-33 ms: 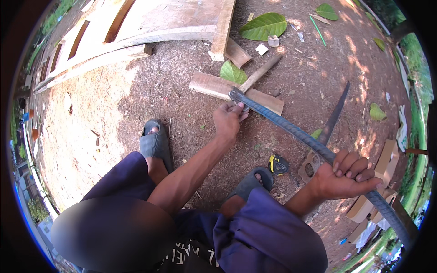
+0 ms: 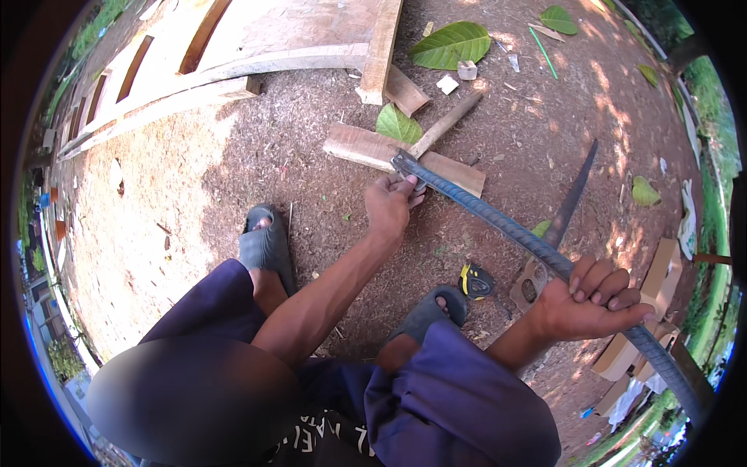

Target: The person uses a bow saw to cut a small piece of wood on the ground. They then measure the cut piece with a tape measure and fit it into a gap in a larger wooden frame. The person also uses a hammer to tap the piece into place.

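My left hand (image 2: pixel 395 201) is closed at the far end of a long ribbed steel bar (image 2: pixel 490 222), gripping a small grey piece (image 2: pixel 420 185) that I cannot make out, partly hidden by my fingers. The bar's end rests over a short wooden board (image 2: pixel 354 145) and a narrow wooden stick (image 2: pixel 451 117). My right hand (image 2: pixel 591 303) is closed round the bar's nearer part. Beneath the bar lies a handsaw (image 2: pixel 576 187), with its handle near my right hand. A yellow and black tape measure (image 2: pixel 476 280) sits beside my right sandal (image 2: pixel 416 315).
A wooden frame structure (image 2: pixel 377 58) spans the upper left. Green leaves (image 2: pixel 450 45), small wood blocks (image 2: pixel 467 70) and a thin green straw (image 2: pixel 543 50) lie on the dirt ground (image 2: pixel 187 179). Cardboard or wood pieces (image 2: pixel 660 272) lie at the right.
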Available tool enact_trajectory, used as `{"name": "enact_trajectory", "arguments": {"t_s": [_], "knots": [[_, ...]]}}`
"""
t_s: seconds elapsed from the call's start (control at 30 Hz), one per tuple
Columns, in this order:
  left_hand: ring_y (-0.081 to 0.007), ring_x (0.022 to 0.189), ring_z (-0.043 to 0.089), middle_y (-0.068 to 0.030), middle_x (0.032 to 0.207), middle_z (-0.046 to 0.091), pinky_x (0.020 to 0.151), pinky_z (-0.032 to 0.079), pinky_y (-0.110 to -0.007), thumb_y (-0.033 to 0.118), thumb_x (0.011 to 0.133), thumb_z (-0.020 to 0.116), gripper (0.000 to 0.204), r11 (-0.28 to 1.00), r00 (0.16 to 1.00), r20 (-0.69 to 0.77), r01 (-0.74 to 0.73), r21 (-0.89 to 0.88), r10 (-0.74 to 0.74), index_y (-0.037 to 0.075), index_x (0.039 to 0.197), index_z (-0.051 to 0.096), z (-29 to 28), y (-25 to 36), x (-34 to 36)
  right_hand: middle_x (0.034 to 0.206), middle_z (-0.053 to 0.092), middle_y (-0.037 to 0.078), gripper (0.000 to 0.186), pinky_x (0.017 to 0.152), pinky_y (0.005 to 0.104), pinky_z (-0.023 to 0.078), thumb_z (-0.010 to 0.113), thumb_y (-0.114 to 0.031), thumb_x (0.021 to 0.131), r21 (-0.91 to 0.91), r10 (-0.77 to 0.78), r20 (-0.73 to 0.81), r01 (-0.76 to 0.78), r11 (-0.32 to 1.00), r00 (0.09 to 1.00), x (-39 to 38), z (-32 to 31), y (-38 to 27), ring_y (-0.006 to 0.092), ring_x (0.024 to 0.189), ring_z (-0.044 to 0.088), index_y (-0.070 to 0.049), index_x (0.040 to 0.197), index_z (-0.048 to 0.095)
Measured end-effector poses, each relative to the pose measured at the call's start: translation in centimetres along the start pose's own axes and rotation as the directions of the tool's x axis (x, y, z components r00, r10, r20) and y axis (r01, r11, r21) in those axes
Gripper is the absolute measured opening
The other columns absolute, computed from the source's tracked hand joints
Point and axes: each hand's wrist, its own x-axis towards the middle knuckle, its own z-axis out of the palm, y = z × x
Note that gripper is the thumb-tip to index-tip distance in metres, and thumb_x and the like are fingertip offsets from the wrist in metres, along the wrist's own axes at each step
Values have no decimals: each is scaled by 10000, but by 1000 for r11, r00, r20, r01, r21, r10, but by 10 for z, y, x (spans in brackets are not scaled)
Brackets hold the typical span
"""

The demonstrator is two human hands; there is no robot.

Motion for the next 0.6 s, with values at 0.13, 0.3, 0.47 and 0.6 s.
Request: {"name": "enact_trajectory", "arguments": {"t_s": [0.13, 0.3, 0.47, 0.6], "knots": [[-197, 873, 732, -151, 962, 721, 759, 619, -283, 44, 992, 628, 155, 997, 1000, 26, -15, 73, 13, -90, 1065, 601, -5, -3, 6, 536, 282, -26, 529, 352, 234, 208, 327, -531, 1095, 17, 4, -20, -4, 1000, 1000, 1, 0, 2, 76, 375, 244, -172, 712, 397], [-203, 874, 733, -152, 966, 724, 767, 619, -289, 55, 994, 630, 159, 990, 998, 51, 16, 138, -24, -84, 1066, 600, -11, -3, 12, 537, 282, -28, 535, 357, 232, 200, 334, -551, 1089, 3, 24, -32, -24, 1000, 999, 2, 5, 4, 73, 379, 239, -176, 712, 394], [-216, 875, 737, -160, 970, 722, 760, 627, -298, 55, 995, 630, 176, 998, 998, 65, -19, 60, 15, -95, 1080, 596, -11, -5, 12, 546, 292, -27, 541, 376, 240, 232, 335, -547, 1090, 102, 31, 54, -36, 994, 998, 2, -1, 8, 78, 401, 269, -175, 700, 391], [-222, 883, 739, -171, 991, 715, 750, 633, -291, 51, 994, 630, 194, 996, 997, 71, -13, 94, 6, -112, 1090, 584, -10, -1, 14, 556, 315, -22, 546, 412, 249, 282, 317, -529, 1098, 136, 52, 42, -57, 989, 998, -1, -11, 11, 88, 432, 307, -174, 692, 400]]}}
